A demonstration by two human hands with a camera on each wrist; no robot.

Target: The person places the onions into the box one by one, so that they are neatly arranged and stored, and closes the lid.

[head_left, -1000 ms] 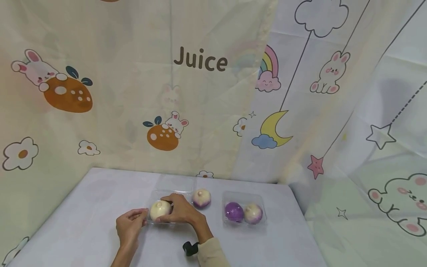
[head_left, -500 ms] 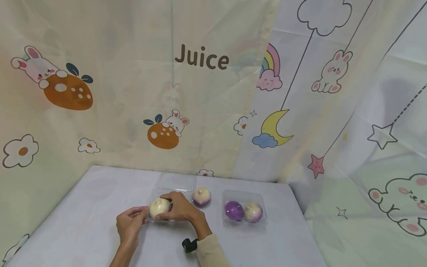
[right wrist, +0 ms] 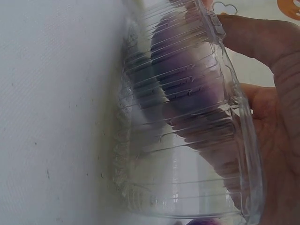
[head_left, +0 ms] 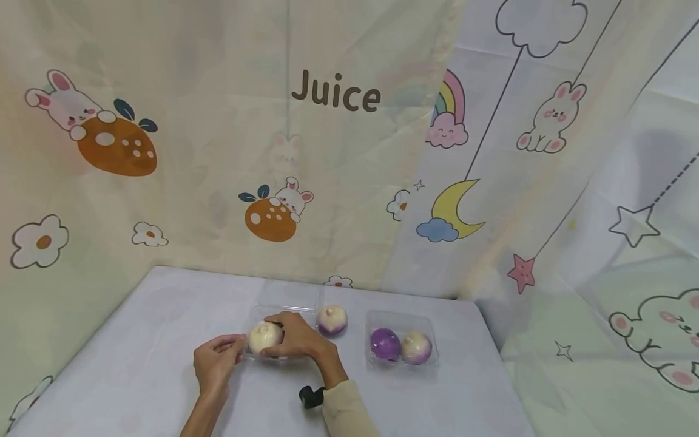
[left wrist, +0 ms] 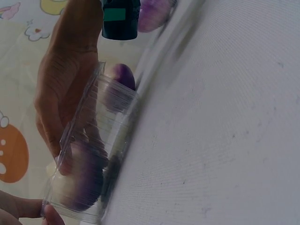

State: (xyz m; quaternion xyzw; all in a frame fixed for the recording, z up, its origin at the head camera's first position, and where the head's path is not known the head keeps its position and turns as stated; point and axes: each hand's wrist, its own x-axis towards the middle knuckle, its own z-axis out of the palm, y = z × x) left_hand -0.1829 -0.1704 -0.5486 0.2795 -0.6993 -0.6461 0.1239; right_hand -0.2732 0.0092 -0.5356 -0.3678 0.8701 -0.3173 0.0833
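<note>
A white-topped onion with a purple lower part sits inside a clear plastic clamshell box, whose raised lid lies folded back. My right hand reaches into the box with thumb and fingers around the onion. In the right wrist view the ribbed box wall stands in front of the onion and the fingertips. My left hand pinches the box's left rim between thumb and fingers; in the left wrist view these fingertips show at the corner. Just right of the box rests a second white-and-purple onion.
Farther right stands another clear plastic box holding a purple onion and a white-and-purple onion. The white table ends at a printed curtain behind. A black wrist camera sits on the right wrist.
Both hands keep their hold on the onion and the box rim. The head view has shifted slightly; nothing on the table has visibly changed place.
</note>
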